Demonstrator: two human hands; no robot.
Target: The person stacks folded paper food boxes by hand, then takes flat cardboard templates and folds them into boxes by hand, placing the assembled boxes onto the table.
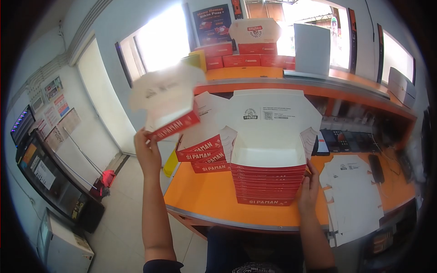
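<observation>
Raised at the left, my left hand [147, 144] is closed on the near corner of a small red-and-white cardboard food box [175, 126], its lid standing up and blurred. Below and to the right of it, several similar small boxes [207, 157] are piled on the orange counter. A tall stack of larger nested food boxes [266, 184] stands at the middle, white inside, with the top lid upright. My right hand [309, 186] grips the right side of that stack, its fingers curled at the edge and partly hidden.
Flat unfolded box blanks [353, 195] lie on the orange counter [200, 193] at the right, near a dark phone-like object [375, 168] and several dark devices. Behind, a raised shelf [246, 73] holds more red boxes and a grey panel [312, 50].
</observation>
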